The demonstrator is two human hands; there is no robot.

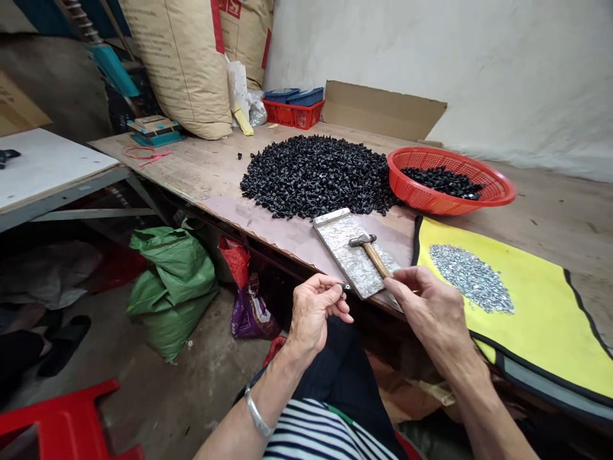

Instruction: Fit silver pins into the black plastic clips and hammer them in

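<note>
Between thumb and forefinger, my left hand (316,310) pinches a small black plastic piece (345,289) with a bit of bright metal showing on it. It is held just off the near edge of a worn metal plate (342,255). On that plate rests the head of a hammer (375,257) with a wooden handle. My right hand (433,310) has its fingers closed at the handle's end. Behind the plate spreads a large heap of small black plastic pieces (318,172). Small silvery metal pieces (472,278) lie on a yellow cloth (536,300) to the right.
A red plastic basket (500,188) holds more black pieces. Farther back are a red crate (294,115), a cardboard sheet (383,110) and big paper sacks (177,64). Below left, a green sack (172,287) and a red stool (62,415) stand on the floor.
</note>
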